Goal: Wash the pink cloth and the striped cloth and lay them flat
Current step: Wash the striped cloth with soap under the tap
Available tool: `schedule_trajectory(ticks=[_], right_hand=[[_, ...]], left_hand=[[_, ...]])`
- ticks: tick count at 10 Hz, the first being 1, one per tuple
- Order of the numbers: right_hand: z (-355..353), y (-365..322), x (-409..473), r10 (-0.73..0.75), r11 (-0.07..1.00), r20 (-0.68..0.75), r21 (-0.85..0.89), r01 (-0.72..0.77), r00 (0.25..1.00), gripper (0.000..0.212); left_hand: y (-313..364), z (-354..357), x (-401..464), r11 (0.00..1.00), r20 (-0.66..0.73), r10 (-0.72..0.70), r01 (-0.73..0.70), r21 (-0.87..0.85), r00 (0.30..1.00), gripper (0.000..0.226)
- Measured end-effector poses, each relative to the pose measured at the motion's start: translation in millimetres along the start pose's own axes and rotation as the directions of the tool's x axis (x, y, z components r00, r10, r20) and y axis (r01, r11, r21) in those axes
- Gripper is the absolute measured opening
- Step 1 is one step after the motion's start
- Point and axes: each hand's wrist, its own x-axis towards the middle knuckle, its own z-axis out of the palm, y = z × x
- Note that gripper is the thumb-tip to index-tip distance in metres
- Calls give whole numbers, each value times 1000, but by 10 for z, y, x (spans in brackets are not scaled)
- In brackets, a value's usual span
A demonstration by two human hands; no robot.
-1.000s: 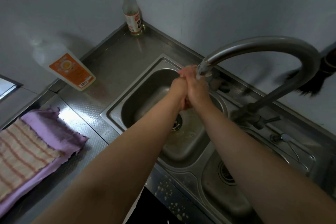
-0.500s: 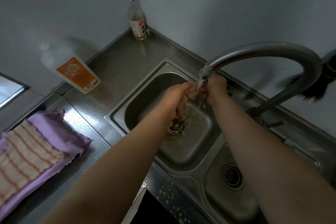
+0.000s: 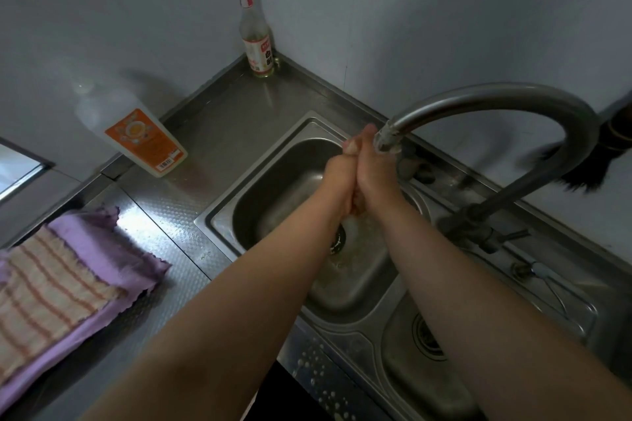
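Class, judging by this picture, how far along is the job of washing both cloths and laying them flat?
Looks done: the striped cloth lies flat on the pink cloth, spread on the counter. In hand: left hand and right hand press together under the tap over the sink, apparently rinsing. Left: seemingly nothing.

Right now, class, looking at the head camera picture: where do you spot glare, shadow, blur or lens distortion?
Head view: glare shines off the steel counter beside the purple cloth; the orange-labelled bottle throws a soft shadow on the wall and its top is washed out; the wide lens bows the tap and leans the corner bottle; the dark brush at the right edge is smeared.
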Motion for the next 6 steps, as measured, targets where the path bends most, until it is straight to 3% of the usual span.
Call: schedule_trajectory(ticks=[1,2,3,4,5,6], right_hand=[[-16,-29,75,22,999,-51,-43,-24,998,35],[-79,-57,136,-31,999,-116,-34,27,993,16],[-209,126,536,-13,991,-115,-135,-3,993,27],[-333,84,520,-37,930,-94,-366,0,995,51],[-542,104,489,90,951,-85,-288,-111,992,64],[-619,167,443,186,977,48,-117,-179,981,45]], left_hand=[[-63,-9,-28,997,40,39,-41,63,998,35],[-85,20,-82,989,29,67,-70,127,997,49],[-118,7,-85,971,56,59,-70,229,997,51],[-45,-186,-42,964,60,80,-92,250,995,42],[145,-456,19,991,59,21,-28,130,998,36],[164,-532,88,964,-61,-68,81,255,996,43]])
